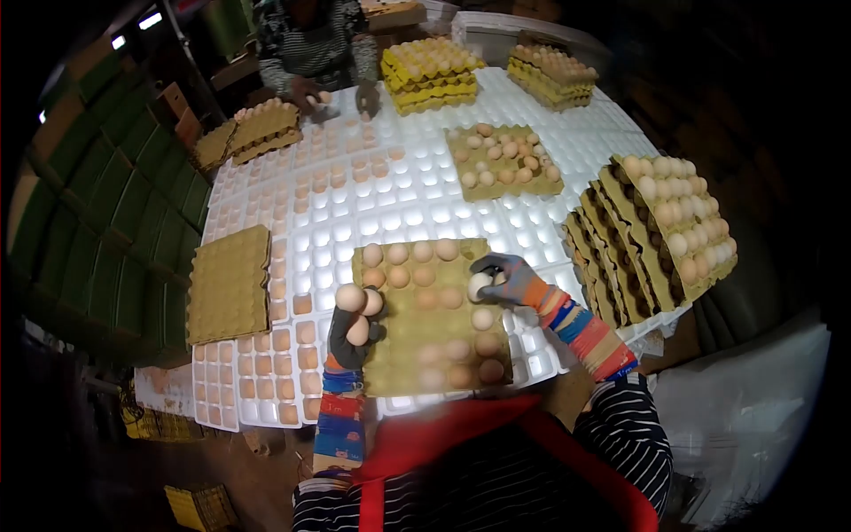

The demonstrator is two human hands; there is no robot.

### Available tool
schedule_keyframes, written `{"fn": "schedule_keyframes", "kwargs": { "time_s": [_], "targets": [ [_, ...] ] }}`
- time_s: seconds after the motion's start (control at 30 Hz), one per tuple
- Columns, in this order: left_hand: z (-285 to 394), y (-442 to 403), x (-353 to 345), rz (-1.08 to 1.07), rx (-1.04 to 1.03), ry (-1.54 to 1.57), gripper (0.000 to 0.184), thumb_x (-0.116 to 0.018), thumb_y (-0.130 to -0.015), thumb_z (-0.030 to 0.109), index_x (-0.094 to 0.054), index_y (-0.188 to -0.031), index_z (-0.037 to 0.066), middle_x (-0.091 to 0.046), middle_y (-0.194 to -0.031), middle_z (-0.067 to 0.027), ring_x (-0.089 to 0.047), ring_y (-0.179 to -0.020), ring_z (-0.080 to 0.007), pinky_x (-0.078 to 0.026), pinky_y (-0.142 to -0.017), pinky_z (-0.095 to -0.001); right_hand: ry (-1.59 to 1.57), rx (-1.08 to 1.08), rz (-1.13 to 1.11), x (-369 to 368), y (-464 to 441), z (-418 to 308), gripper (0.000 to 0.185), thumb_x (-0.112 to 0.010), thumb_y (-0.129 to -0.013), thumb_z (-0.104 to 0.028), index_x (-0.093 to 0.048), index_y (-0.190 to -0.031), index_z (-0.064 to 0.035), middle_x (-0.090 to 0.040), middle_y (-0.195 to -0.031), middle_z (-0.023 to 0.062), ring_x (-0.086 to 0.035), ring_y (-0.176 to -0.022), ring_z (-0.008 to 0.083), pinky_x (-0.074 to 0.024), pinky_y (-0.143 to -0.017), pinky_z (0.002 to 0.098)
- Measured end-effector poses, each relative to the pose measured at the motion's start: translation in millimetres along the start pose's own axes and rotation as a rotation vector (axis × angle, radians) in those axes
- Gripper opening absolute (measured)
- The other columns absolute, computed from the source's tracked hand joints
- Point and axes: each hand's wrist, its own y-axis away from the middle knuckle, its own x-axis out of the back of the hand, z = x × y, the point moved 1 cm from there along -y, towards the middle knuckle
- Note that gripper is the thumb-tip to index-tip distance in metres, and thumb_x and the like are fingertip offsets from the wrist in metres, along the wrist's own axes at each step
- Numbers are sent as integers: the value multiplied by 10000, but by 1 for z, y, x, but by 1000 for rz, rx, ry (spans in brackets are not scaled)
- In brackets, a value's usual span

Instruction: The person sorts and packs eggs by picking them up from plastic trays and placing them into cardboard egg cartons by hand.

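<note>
In a dark glove, my left hand [351,332] holds several eggs [351,297] at the left edge of a cardboard egg tray [390,341]. My right hand [507,279], in a grey and orange glove, grips a pale egg [480,285] at the tray's upper right side. Eggs stand in rows along the tray's top and lower right, and bare cardboard shows at its middle and lower left. White plastic trays [355,222] with square cells lie beneath and around it.
An empty cardboard tray [229,284] lies at the left. Stacked egg trays [651,230] lean at the right; more stacks [430,80] stand at the back. Another egg tray [505,164] lies beyond mine. Across the table, a co-worker [319,53] handles eggs. Green crates [97,213] line the left.
</note>
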Motion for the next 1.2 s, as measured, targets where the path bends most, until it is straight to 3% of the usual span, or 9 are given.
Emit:
{"fn": "schedule_keyframes", "kwargs": {
  "time_s": [0.1, 0.17, 0.3, 0.5, 0.57, 0.67, 0.77, 0.8, 1.2],
  "targets": [
    [17, 5, -26, -17, 59, -91, 494, -556, -900, 363, -465, -1258, 36, -565, -1051, -65, -532, -825, -135, -434, -611, -254, -782, -244, -115, 13, 4, 8, 329, -650, -764, -144, -612, -1077, -48, -613, -957, 50, -589, -833, 141, -498, -727, 269],
    [22, 12, -36, 3, 17, -229, 507, -568, -894, 371, -464, -1268, 44, -566, -1068, -48, -528, -870, -130, -434, -653, -255, -93, 140, -64, -1, -13, -4, 385, -678, -736, -205, -618, -1103, -105, -593, -1035, 106, -596, -887, 197, -518, -738, 355],
    [39, 48, -47, 67, -207, -225, 535, -593, -884, 388, -464, -1286, 59, -567, -1101, -15, -519, -959, -120, -434, -737, -258, 1145, 31, -186, -37, -29, -65, 401, -750, -607, -393, -662, -954, -212, -539, -1056, 135, -538, -972, 305, -494, -775, 407],
    [57, 138, 37, 232, -343, 8, 520, -680, -817, 344, -515, -1173, 3, -594, -1026, -63, -594, -867, -182, -489, -782, -315, 825, 87, -160, -27, -39, -50, 422, -737, -545, -389, -674, -881, -140, -560, -990, 127, -572, -848, 289, -488, -725, 398],
    [90, 193, 80, 501, -421, -268, 459, -707, -774, 276, -561, -1103, -8, -622, -980, -84, -611, -835, -203, -508, -771, -322, 524, -79, 13, -27, -33, -61, 386, -740, -573, -315, -663, -889, -107, -561, -934, 117, -575, -815, 269, -480, -700, 380],
    [98, 264, 231, 883, -99, -985, 357, -693, -751, 235, -614, -1041, 43, -637, -929, -89, -605, -833, -215, -498, -767, -329, 253, 88, 47, -70, -25, -97, 358, -736, -604, -239, -653, -915, -81, -553, -904, 110, -565, -812, 261, -472, -688, 357],
    [148, 242, 169, 1088, 53, -1823, 378, -724, -681, 295, -647, -1026, 160, -603, -999, -102, -575, -963, -285, -495, -823, -381, 224, 215, -171, -155, -20, -152, 363, -732, -632, -210, -650, -953, -63, -562, -969, 104, -571, -861, 253, -471, -740, 340],
    [149, 237, 178, 1030, 232, -1892, 336, -703, -684, 285, -656, -1002, 187, -571, -1044, -94, -547, -1011, -291, -494, -813, -401, 261, 223, -191, -181, -17, -164, 379, -742, -622, -220, -654, -960, -73, -563, -971, 108, -574, -861, 255, -474, -732, 341],
    [119, 196, 177, 418, 117, -1720, 294, -603, -800, 249, -625, -1084, 177, -597, -1035, -126, -598, -909, -321, -505, -744, -410, 1200, -74, -253, -274, -105, -130, 451, -732, -621, -403, -621, -991, -170, -526, -1053, 122, -566, -925, 309, -500, -695, 414]
  ]
}}
